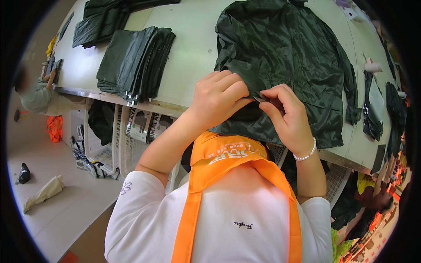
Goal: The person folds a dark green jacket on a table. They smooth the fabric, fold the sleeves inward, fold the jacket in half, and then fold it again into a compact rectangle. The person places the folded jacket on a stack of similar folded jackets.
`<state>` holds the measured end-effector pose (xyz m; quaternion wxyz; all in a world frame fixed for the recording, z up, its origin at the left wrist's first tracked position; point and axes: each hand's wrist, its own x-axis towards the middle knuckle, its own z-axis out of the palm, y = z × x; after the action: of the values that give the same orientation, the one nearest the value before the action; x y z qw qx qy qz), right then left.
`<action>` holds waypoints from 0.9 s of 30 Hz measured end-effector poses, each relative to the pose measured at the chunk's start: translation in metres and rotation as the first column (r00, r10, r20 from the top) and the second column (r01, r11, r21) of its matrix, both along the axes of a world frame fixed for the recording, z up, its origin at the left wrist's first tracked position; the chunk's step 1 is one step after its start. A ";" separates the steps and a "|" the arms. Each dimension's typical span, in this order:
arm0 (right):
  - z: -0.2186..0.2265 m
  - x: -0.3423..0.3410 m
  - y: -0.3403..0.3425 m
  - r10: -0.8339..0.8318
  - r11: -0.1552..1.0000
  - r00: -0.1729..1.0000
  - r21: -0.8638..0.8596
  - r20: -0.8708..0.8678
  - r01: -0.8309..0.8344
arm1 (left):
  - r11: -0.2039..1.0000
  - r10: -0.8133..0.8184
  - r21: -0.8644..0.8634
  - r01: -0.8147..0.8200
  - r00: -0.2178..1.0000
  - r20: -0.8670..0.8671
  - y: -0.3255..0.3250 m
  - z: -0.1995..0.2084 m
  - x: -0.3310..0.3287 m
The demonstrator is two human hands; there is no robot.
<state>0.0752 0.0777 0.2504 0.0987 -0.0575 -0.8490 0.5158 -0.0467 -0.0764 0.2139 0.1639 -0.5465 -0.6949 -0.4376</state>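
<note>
A shiny dark green jacket (280,48) lies spread on the table in front of me, its lower edge near my body. My left hand (221,94) is closed on the jacket's fabric, knuckles up, close to its left side. Beside it, my right hand (287,116) is closed around a small dark tool with a bright pointed tip, which looks like thread snips (258,99). The tip is close to my left fingertips. My fingers partly hide the tool and the pinched cloth.
A stack of folded dark green garments (136,61) lies left on the pale table (188,52), more folded pieces (103,19) behind it. White plastic baskets (103,153) stand below the edge. Dark cloth (372,105) lies at the right. Another person (39,94) is at far left.
</note>
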 end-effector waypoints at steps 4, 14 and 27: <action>-0.002 -0.003 -0.006 0.023 0.996 0.999 0.089 0.025 -0.025 | 0.998 -0.003 -0.069 0.002 1.000 -0.018 -0.009 0.002 0.000; -0.056 0.058 0.024 -0.340 0.933 0.932 0.171 0.127 0.317 | 0.820 0.395 -0.570 -0.042 0.763 0.511 -0.078 -0.023 -0.027; -0.197 0.325 0.320 -0.800 0.559 0.594 0.463 0.084 0.687 | 0.832 -0.048 -0.509 0.223 0.942 0.333 0.208 -0.120 0.180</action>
<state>0.3997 0.3978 0.0538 0.1950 -0.4677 -0.8300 0.2331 0.1332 0.1317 0.0941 -0.1380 -0.5441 -0.7655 -0.3144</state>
